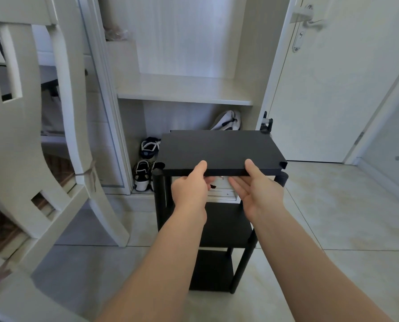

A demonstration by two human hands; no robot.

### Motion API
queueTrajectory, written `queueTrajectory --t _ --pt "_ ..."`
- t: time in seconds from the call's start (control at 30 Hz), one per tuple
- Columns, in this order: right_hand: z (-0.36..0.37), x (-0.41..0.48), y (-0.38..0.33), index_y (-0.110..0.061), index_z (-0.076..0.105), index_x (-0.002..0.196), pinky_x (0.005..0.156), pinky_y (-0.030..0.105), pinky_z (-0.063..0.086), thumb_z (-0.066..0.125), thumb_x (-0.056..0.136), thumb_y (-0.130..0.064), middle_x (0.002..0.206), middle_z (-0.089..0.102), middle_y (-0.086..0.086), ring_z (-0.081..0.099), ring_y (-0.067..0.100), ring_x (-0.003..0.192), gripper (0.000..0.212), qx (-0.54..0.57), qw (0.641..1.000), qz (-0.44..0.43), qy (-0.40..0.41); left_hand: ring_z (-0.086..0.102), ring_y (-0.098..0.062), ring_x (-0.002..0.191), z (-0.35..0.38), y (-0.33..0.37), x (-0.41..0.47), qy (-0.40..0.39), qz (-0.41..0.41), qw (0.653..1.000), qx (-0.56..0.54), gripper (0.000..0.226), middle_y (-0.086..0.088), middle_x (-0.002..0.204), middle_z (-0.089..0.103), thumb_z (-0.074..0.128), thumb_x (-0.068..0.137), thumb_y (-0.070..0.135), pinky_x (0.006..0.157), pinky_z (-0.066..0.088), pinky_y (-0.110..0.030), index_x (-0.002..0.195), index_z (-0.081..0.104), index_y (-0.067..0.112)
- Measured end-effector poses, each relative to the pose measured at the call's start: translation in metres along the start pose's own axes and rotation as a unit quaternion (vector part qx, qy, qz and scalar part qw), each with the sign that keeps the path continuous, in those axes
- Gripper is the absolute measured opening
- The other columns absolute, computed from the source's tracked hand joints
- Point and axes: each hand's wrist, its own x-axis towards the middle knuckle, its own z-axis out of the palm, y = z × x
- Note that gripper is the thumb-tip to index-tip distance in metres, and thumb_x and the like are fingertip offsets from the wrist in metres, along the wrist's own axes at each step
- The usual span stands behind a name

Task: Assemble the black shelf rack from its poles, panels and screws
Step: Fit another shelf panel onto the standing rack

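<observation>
Black flat metal panel (221, 147) is level above the black pole rack (226, 225), long axis left-right; left hand (189, 189) and right hand (261, 194) each pinch its near edge, thumbs on top.

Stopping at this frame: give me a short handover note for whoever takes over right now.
Left hand and right hand: both pinch the near edge of the flat black metal panel, thumbs on top.
Panel: held above the black round poles, not seated.
Done: two lower black shelves sit between the poles.
Left: lower the panel onto the pole tops and fasten it.
</observation>
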Motion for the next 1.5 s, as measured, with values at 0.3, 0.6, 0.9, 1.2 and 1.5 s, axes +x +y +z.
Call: queueTrajectory --t 0.3,0.6,0.9,1.2,1.5 --pt "-0.006 -0.005 0.005 -0.012 0.062 0.099 0.06 0.032 0.063 0.073 0.094 -0.013 0.09 0.076 0.015 0.077 0.026 0.074 0.012 -0.037 0.999 0.007 0.008 0.065 -0.01 0.076 -0.005 -0.003 0.0 0.01 -0.003 1.0 0.012 0.028 0.0 0.086 0.077 0.069 0.09 0.039 0.071 0.048 -0.028 0.106 0.068 0.016" --pt "-0.005 0.001 0.004 -0.01 0.058 0.11 0.056 0.035 0.062 0.066 0.099 -0.032 0.085 0.077 0.019 0.077 0.03 0.074 0.026 -0.08 0.996 0.05 0.0 0.065 -0.013 0.076 -0.007 -0.004 0.003 0.015 -0.037 0.999 0.012 0.031 0.0 0.084 0.075 0.07 0.087 0.043 0.063 0.047 -0.026 0.102 0.065 0.016" --pt "-0.003 0.01 0.011 -0.011 0.057 0.102 0.05 0.027 0.058 0.064 0.099 -0.032 0.071 0.075 0.012 0.077 0.025 0.068 0.022 -0.085 0.995 0.035 0.032 0.067 -0.016 0.079 0.001 -0.008 0.011 0.073 -0.011 0.997 -0.017 0.032 -0.005 0.092 0.073 0.072 0.085 0.044 0.065 0.048 -0.029 0.095 0.06 0.017" --pt "-0.004 0.013 0.014 -0.012 0.058 0.104 0.048 0.026 0.057 0.065 0.098 -0.028 0.078 0.076 0.015 0.076 0.025 0.064 0.018 -0.083 0.994 0.041 0.055 0.068 -0.016 0.076 0.004 -0.011 0.009 0.092 -0.013 0.996 -0.014 0.028 -0.004 0.092 0.069 0.071 0.086 0.044 0.054 0.045 -0.025 0.088 0.053 0.022" --pt "-0.008 0.01 0.013 -0.011 0.058 0.105 0.052 0.031 0.059 0.066 0.098 -0.026 0.085 0.075 0.018 0.077 0.028 0.067 0.018 -0.081 0.994 0.056 0.041 0.068 -0.019 0.089 0.001 -0.014 0.012 0.069 -0.022 0.997 0.002 0.038 -0.007 0.1 0.069 0.071 0.088 0.043 0.075 0.054 -0.031 0.11 0.057 0.015"
